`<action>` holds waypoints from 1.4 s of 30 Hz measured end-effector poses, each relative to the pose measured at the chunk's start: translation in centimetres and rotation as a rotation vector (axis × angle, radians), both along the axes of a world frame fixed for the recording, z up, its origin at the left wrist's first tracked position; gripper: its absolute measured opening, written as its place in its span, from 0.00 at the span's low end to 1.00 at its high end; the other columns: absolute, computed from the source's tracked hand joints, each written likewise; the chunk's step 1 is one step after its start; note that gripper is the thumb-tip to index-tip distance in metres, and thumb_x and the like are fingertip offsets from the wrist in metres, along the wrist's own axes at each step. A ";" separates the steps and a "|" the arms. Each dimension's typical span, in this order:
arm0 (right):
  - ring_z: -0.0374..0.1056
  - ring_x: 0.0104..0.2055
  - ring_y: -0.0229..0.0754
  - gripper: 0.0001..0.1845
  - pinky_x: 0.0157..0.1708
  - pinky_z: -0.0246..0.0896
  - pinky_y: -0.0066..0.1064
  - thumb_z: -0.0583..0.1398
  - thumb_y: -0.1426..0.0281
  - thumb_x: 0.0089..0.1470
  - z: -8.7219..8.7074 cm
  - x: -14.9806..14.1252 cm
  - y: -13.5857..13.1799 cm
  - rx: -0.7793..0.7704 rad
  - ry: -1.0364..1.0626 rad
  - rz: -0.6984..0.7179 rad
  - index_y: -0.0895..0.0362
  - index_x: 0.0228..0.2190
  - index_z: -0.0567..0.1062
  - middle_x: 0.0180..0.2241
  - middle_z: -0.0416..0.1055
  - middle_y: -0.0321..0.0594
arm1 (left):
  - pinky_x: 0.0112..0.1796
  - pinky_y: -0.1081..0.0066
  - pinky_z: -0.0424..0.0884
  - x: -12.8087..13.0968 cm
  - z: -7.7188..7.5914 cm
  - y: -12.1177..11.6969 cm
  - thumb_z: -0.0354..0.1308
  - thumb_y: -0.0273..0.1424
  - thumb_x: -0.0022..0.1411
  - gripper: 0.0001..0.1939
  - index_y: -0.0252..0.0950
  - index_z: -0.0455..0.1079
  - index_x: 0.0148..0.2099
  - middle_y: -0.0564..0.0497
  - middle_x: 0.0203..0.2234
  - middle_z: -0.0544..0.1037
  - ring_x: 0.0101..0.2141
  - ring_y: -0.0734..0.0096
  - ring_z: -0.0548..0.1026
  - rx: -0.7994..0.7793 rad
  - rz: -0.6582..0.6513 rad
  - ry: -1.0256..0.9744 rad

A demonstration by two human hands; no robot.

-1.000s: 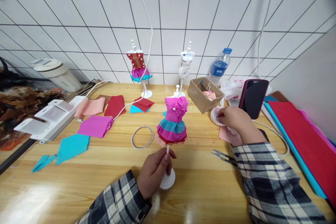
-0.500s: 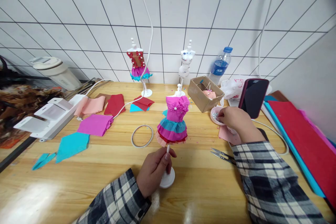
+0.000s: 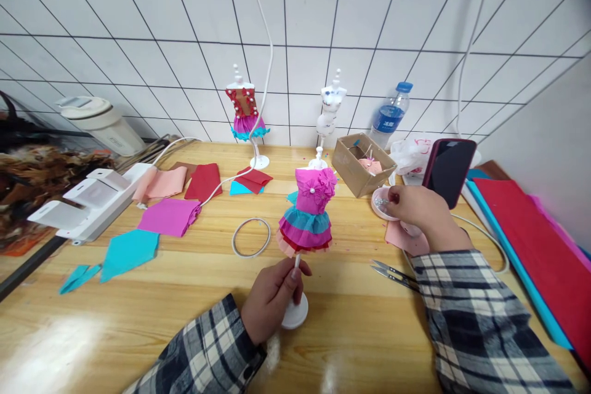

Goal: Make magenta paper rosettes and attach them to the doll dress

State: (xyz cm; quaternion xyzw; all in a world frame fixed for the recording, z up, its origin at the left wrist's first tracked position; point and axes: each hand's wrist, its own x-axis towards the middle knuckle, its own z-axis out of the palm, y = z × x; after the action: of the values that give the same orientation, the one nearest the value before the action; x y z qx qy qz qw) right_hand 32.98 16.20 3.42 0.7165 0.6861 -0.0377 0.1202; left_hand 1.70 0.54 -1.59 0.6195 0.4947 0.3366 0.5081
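My left hand (image 3: 272, 298) is closed round the thin white pole of a small mannequin stand (image 3: 295, 314). The mannequin wears a paper dress (image 3: 308, 212) with a magenta top, a paper flower and teal, magenta and red ruffles. My right hand (image 3: 418, 209) reaches into a small pink dish (image 3: 379, 204) of tiny beads, fingers pinched together; what they hold is too small to see. Small scissors (image 3: 392, 275) lie on the wood between my arms.
Two more mannequins (image 3: 244, 114) (image 3: 330, 108) stand by the tiled wall. A cardboard box (image 3: 362, 163), water bottle (image 3: 389, 114) and propped phone (image 3: 450, 169) are at the right. Crepe paper pieces (image 3: 170, 215), a white ring (image 3: 250, 237) and a white device (image 3: 90, 200) lie left.
The view has shifted slightly. Both hands stay where they were, the left on the stand pole, the right at the bead dish.
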 end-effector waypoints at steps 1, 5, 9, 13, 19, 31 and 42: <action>0.71 0.35 0.49 0.13 0.26 0.52 0.32 0.56 0.60 0.51 0.0 -0.1 -0.1 -0.003 -0.002 0.000 0.53 0.34 0.76 0.33 0.75 0.45 | 0.24 0.76 0.58 0.0 0.0 0.0 0.41 0.44 0.69 0.21 0.34 0.68 0.41 0.55 0.17 0.69 0.19 0.76 0.64 0.002 -0.001 0.001; 0.71 0.36 0.50 0.14 0.27 0.53 0.32 0.55 0.63 0.52 0.1 -0.2 -0.1 -0.003 -0.011 -0.003 0.52 0.37 0.78 0.35 0.76 0.47 | 0.23 0.76 0.58 0.0 0.1 -0.1 0.41 0.44 0.69 0.21 0.33 0.68 0.41 0.55 0.17 0.69 0.19 0.76 0.63 0.002 -0.004 0.006; 0.72 0.39 0.50 0.16 0.30 0.56 0.32 0.54 0.63 0.53 0.1 0.4 0.1 -0.004 0.004 0.002 0.51 0.38 0.80 0.37 0.77 0.47 | 0.23 0.76 0.58 0.0 0.2 -0.1 0.41 0.44 0.69 0.21 0.33 0.68 0.41 0.55 0.17 0.69 0.19 0.76 0.64 -0.003 -0.001 0.003; 0.73 0.38 0.49 0.19 0.31 0.57 0.32 0.53 0.63 0.54 0.1 1.4 0.1 0.075 0.028 0.002 0.49 0.44 0.79 0.39 0.78 0.44 | 0.24 0.76 0.59 0.1 0.3 0.0 0.41 0.44 0.69 0.21 0.33 0.68 0.41 0.55 0.17 0.69 0.19 0.76 0.64 -0.004 -0.004 0.005; 0.72 0.36 0.46 0.15 0.28 0.55 0.31 0.55 0.63 0.51 0.4 1.3 -0.2 -0.020 0.063 0.040 0.48 0.35 0.81 0.36 0.78 0.40 | 0.24 0.76 0.59 0.0 0.3 -0.1 0.41 0.44 0.69 0.22 0.33 0.68 0.41 0.55 0.17 0.69 0.19 0.76 0.64 -0.003 -0.002 0.013; 0.71 0.36 0.45 0.13 0.29 0.55 0.30 0.59 0.61 0.47 -0.7 1.7 0.4 -0.077 0.094 0.022 0.48 0.34 0.81 0.35 0.78 0.39 | 0.24 0.76 0.59 0.1 0.4 0.0 0.41 0.44 0.69 0.22 0.34 0.68 0.41 0.55 0.17 0.69 0.20 0.75 0.65 -0.005 0.006 0.012; 0.72 0.37 0.47 0.11 0.29 0.56 0.31 0.60 0.61 0.49 0.3 1.0 -0.3 -0.014 0.054 0.051 0.47 0.34 0.81 0.35 0.78 0.40 | 0.23 0.76 0.58 0.1 0.4 0.0 0.42 0.44 0.69 0.21 0.34 0.69 0.41 0.55 0.17 0.70 0.19 0.76 0.63 -0.007 0.011 0.007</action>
State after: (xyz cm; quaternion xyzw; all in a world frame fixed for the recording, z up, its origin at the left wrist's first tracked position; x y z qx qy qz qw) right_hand 33.96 15.92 3.67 0.6967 0.7068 -0.0590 0.1076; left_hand 1.76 0.54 -1.21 0.6162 0.5009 0.3357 0.5066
